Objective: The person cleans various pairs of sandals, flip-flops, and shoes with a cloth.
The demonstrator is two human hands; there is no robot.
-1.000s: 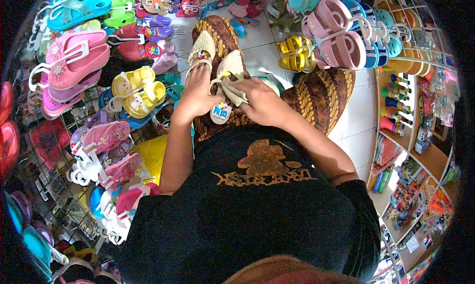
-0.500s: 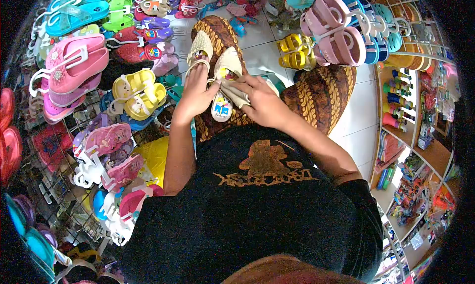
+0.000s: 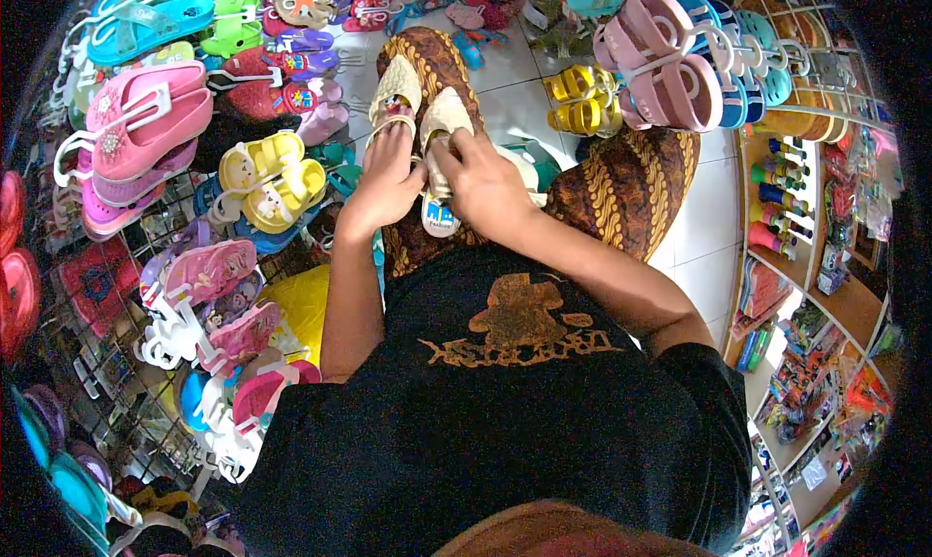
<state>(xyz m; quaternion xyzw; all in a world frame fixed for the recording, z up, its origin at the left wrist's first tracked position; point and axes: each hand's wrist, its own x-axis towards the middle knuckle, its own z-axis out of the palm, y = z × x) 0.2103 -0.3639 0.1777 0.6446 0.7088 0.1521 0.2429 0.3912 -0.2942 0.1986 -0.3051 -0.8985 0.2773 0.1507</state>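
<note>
A pair of cream sandals with woven-looking uppers rests on my lap, over the brown patterned fabric. My left hand (image 3: 386, 183) grips the left sandal (image 3: 396, 86), its fingers reaching into the opening behind the upper. The right sandal (image 3: 448, 113) lies beside it, its white insole printed with a colourful "Fashion" label (image 3: 440, 217) near the heel. My right hand (image 3: 487, 183) is bent over this sandal with curled fingers, gripping a beige cloth (image 3: 524, 171) that shows partly beside the hand. The fingertips and the middle of the insole are hidden.
Racks of children's shoes stand on the left, with pink shoes (image 3: 150, 120) and yellow sandals (image 3: 272, 180) on hangers. Mauve sandals (image 3: 670, 67) hang at the upper right, near small gold sandals (image 3: 584, 101). Shelves (image 3: 854, 304) with small goods line the right side.
My right hand has moved slightly left and up over the right sandal, its fingers now more curled. It covers more of the insole label. My left hand stays nearly in place.
</note>
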